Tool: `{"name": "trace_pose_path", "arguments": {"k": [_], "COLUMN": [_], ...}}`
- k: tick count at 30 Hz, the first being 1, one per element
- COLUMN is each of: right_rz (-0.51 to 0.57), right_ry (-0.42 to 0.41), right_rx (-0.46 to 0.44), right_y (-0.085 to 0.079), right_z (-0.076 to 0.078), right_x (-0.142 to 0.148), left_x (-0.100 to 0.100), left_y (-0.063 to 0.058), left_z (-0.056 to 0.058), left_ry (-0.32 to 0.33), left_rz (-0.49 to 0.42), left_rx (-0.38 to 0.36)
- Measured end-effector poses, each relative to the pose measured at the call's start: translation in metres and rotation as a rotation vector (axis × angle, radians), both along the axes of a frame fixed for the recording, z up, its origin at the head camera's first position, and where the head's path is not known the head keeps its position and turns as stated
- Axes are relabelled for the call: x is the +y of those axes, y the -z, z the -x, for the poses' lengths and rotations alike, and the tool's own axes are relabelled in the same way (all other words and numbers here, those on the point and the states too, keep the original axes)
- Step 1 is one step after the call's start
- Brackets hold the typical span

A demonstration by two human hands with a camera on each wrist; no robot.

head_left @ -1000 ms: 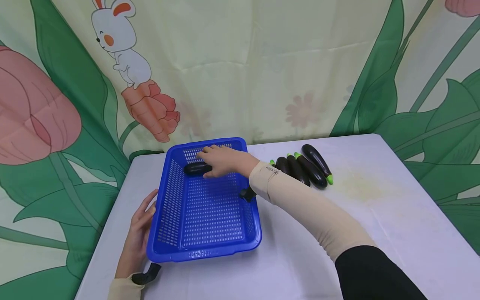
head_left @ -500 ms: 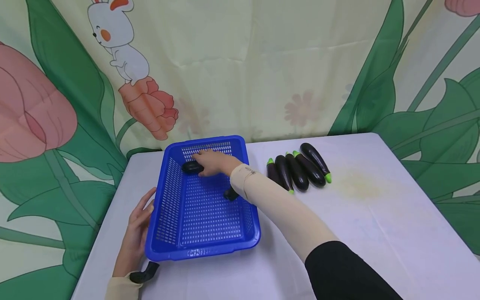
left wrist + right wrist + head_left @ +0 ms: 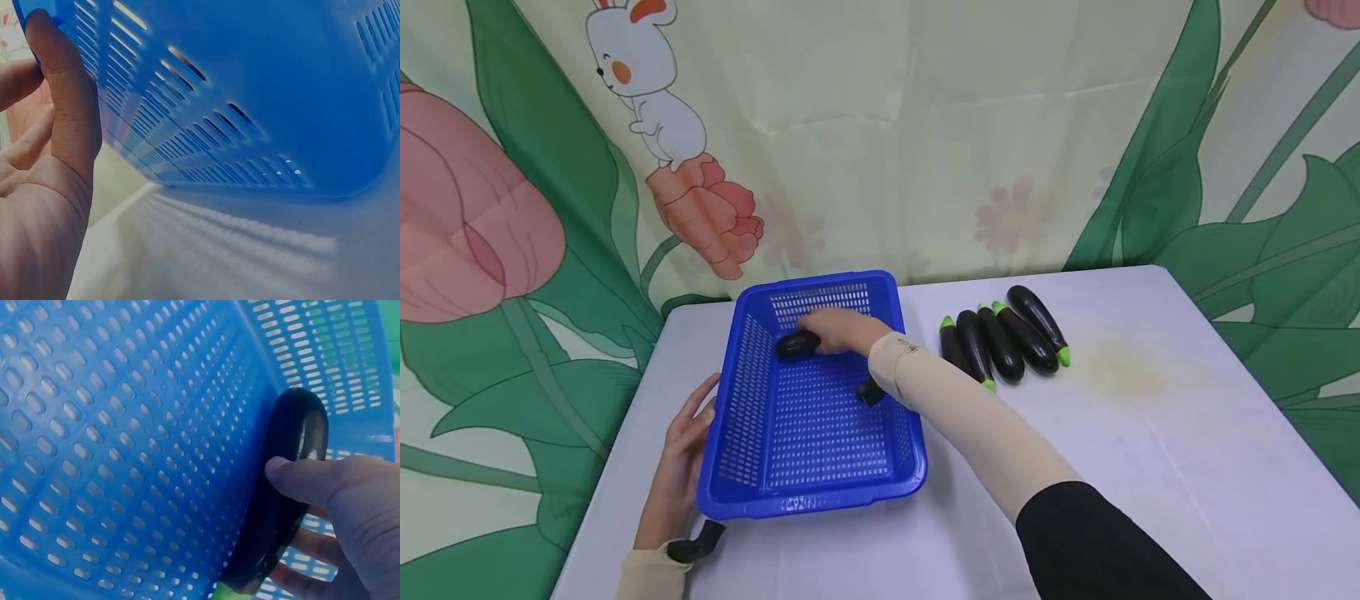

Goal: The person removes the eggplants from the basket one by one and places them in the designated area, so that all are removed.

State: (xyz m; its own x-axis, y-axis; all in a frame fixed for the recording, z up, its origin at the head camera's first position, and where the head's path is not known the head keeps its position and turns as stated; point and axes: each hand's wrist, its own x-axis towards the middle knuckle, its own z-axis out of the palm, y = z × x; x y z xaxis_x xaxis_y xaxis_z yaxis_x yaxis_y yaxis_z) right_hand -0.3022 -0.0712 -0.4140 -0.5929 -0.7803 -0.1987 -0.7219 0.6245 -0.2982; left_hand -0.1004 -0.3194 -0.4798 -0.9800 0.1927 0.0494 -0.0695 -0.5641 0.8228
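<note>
Inside the blue plastic basket [image 3: 820, 450], near its far end, my right hand [image 3: 844, 330] grips a dark purple eggplant [image 3: 797, 344]. The right wrist view shows the thumb across the eggplant [image 3: 294, 444] and the fingers behind it. A green cap shows at the lower end. On the basket's left side, my left hand [image 3: 681, 458] holds the rim. In the left wrist view its thumb and a finger pinch that edge, beside the slotted wall of the basket [image 3: 269, 81].
Several eggplants with green caps lie side by side on the white table [image 3: 1150, 467], right of the basket; one is the rightmost eggplant [image 3: 1037, 317]. A printed cloth [image 3: 940, 150] hangs behind the table. The right forearm crosses the basket's right rim.
My right hand has gone from spread fingers over the eggplant to fingers curled round it, and the forearm has shifted left. The left hand has stayed on the rim.
</note>
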Motion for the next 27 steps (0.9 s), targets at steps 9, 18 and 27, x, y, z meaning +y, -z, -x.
{"name": "trace_pose_path", "arguments": {"k": [9,18,27], "right_rz": [0.032,0.063,0.151], "right_ry": [-0.027,-0.028,0.016], "right_rx": [-0.113,-0.314,-0.59], "right_y": [-0.006,-0.015,-0.022], "right_z": [-0.003,-0.008,-0.017], "right_x": [0.005,0.01,0.02], "left_x": [0.002,0.002,0.001], "left_y": [0.0,-0.001,0.0], "left_z": [-0.001,0.0,0.0], "left_ry": [0.015,0.002,-0.009], "left_rz": [-0.047,-0.028,-0.004], "left_rx": [-0.002,-0.002,-0.007]}}
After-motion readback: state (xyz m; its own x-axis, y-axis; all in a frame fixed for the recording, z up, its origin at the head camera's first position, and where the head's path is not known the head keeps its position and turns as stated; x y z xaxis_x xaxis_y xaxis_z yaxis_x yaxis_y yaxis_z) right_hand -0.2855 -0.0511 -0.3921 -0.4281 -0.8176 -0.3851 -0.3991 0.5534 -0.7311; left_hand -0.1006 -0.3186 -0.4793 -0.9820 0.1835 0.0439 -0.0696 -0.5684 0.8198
